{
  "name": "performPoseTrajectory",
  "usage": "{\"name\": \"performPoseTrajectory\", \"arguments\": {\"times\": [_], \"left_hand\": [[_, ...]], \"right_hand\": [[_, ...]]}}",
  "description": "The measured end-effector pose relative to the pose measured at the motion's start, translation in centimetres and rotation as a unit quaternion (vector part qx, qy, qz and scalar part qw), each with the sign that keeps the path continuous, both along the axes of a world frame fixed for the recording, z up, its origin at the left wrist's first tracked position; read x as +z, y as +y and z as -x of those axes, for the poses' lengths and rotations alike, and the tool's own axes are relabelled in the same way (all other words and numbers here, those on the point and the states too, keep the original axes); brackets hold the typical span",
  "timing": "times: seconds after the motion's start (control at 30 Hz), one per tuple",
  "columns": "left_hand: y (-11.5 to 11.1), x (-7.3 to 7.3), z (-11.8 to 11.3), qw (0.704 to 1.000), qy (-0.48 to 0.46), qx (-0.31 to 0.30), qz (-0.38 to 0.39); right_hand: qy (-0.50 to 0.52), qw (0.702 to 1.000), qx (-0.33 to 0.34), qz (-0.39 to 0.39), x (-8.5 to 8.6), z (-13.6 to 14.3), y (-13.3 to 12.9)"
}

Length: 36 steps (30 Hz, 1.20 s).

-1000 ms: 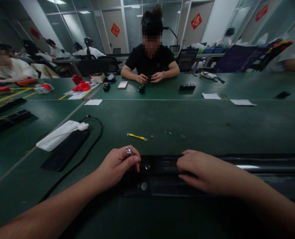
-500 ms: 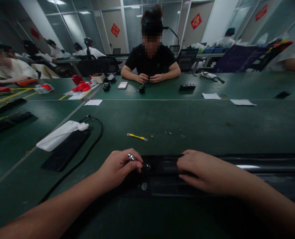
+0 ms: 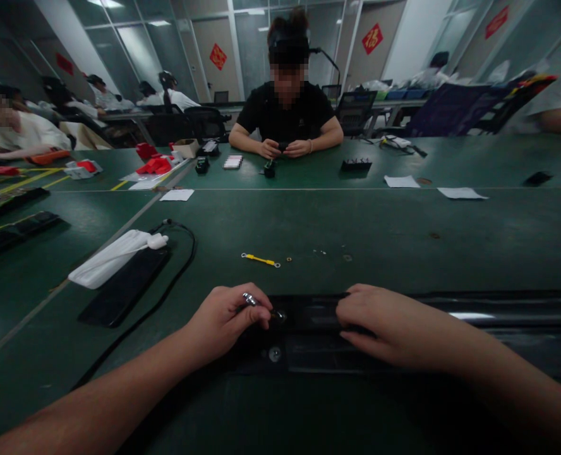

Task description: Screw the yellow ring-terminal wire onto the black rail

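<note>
A dim room with glass walls (image 3: 256,63), doors and red signs (image 3: 218,57) stands behind a wide green tabletop (image 3: 309,221). Across it sits a co-worker (image 3: 287,114) in a black shirt, both hands raised around a small dark part.

On the near side lies the bar (image 3: 309,344), long, black and glossy, with raised lengthwise ridges that catch a bright white streak toward the right. Its left end is flatter and duller and sits between the hands; the rest runs under the right forearm and out of the frame. The right hand (image 3: 375,322) is bent over the bar, fingers curled and touching it; whether it grips or only presses, I cannot tell. The left hand (image 3: 235,316) is at the bar's left end, thumb and fingers closed on a slim, shiny metal tool (image 3: 249,299).

Left of the hands lie a dark slab (image 3: 124,294), a white case (image 3: 107,259) partly over it, and a black cable (image 3: 188,265). Beyond the bar lies a yellow strap (image 3: 261,260) with a metal ring at each end. Smaller still are a silver screw (image 3: 275,354) in the bar, near the left hand, and a brassy nut (image 3: 289,259) just beside the strap.
</note>
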State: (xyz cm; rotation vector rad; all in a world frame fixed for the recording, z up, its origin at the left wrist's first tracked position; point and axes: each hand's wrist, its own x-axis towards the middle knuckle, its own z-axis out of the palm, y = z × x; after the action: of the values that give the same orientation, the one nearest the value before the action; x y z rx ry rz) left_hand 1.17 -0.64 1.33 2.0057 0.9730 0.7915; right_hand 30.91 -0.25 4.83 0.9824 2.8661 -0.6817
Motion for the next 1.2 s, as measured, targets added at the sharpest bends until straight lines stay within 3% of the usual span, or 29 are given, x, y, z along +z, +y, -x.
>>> {"name": "performPoseTrajectory", "arguments": {"times": [0.73,1.2], "left_hand": [[-0.05,0.17,0.00,0.995,0.075,-0.031,-0.065],[-0.02,0.27,0.11,0.995,0.082,-0.042,-0.044]], "right_hand": [[-0.005,1.000,-0.009,-0.008,0.31,0.23,-0.09],[-0.006,1.000,-0.009,-0.005,0.18,0.08,-0.03]]}}
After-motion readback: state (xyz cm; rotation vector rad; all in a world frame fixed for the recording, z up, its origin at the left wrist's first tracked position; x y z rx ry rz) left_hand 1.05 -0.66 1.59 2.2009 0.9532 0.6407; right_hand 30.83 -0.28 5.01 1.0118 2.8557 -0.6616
